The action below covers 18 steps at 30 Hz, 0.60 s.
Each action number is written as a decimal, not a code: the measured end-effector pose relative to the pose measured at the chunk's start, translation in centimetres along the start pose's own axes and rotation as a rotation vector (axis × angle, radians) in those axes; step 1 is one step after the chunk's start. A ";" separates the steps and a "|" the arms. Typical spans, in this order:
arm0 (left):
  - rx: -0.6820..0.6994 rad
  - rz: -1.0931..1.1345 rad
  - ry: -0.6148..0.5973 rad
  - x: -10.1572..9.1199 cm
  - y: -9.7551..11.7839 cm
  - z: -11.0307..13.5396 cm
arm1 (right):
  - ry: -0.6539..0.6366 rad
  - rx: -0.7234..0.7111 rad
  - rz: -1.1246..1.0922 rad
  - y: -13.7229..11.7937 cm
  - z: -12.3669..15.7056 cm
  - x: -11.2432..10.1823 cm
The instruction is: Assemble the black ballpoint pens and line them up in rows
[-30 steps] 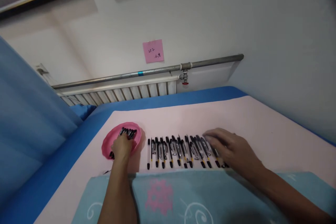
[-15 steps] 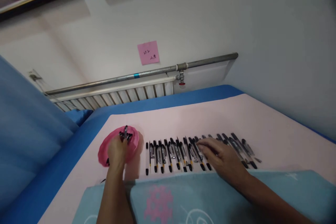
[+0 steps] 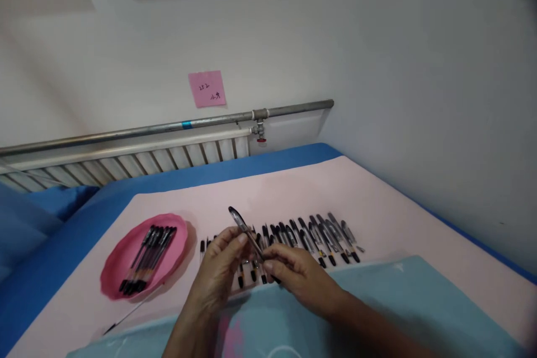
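Observation:
A black-capped clear pen [image 3: 242, 225] is held up over the pink sheet [image 3: 390, 207] between both hands. My left hand [image 3: 218, 268] pinches its middle from the left, and my right hand [image 3: 300, 277] grips its lower end. Behind them a row of several similar pens [image 3: 323, 235] lies side by side on the sheet. To the left, a pink plate [image 3: 121, 265] holds several more pens [image 3: 149, 251].
A thin pen refill [image 3: 126, 313] lies on the sheet below the plate. A light blue patterned cloth [image 3: 398, 313] covers the near edge. A blue cover, a radiator [image 3: 138, 162], a pipe and a pink sticky note [image 3: 207, 89] are at the back wall.
My left hand left the pink plate and my right hand left the pen row; both now meet at the centre holding one pen. The camera view shifted rightward.

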State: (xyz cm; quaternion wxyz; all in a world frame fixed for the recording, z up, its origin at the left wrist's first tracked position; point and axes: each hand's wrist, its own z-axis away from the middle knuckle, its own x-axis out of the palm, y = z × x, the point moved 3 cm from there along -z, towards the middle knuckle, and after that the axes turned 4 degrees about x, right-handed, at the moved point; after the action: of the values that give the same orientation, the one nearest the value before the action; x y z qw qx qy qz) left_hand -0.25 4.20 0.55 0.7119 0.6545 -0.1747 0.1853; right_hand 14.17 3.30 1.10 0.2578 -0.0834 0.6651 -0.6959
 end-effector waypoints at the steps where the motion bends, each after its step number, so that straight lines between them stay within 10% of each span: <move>1: 0.011 0.007 0.035 -0.2 0.2 -0.1 | -0.020 0.022 -0.002 0.1 0.0 0.0; 10: 0.148 0.223 0.365 -5.4 3.3 -1.5 | -0.118 0.093 -0.078 1.5 0.2 0.1; 18: -0.071 0.111 -0.031 -2.2 1.5 -0.4 | -0.199 0.335 -0.410 1.6 0.2 0.1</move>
State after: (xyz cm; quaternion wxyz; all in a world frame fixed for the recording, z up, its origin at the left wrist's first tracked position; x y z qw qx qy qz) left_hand -2.90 4.63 0.73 0.7205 0.6209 -0.2285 0.2080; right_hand 14.60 3.11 -0.41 0.1858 -0.2404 0.4815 -0.8221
